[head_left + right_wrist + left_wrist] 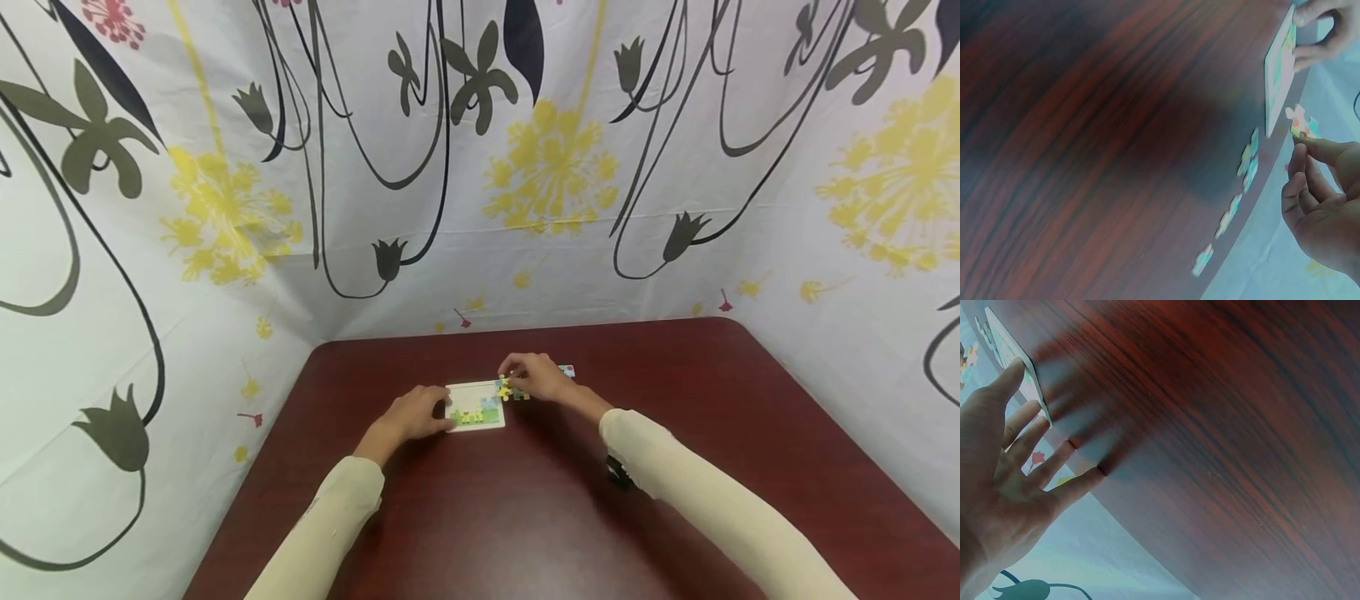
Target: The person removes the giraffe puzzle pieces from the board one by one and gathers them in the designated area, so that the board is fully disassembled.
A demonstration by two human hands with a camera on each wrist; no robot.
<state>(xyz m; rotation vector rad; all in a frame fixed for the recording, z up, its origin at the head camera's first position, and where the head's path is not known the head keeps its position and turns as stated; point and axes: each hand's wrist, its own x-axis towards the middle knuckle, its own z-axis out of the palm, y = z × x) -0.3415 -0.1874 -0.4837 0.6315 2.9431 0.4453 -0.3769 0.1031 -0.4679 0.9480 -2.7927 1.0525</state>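
In the head view, the puzzle tray [471, 396] lies flat on the dark red bench [480, 500], and your left hand [416, 412] holds its left end, thumb at the near corner and fingers at the far one. Your right hand [542, 377] pinches a puzzle piece [504, 388] just over the tray's right edge. Part of the picture is already fitted inside the tray. No brand or lettering is legible; the patterned cloth [551, 171] behind shows only printed flowers and stems.

In the left wrist view, your thumb rests on the tray's rim while the outer fingers spread towards the bench. The tray looks thin, stiff and light, so it probably slides easily on this glossy top; bracing it by the rim suits it.

In the right wrist view, thumb and fingertips grip the piece by one edge, its knobs standing free. It looks light and rigid, with narrow tabs that could bend or chip; hold it by the body. Loose pieces [1227, 215] lie in a line beyond the tray. You can read no label here either.
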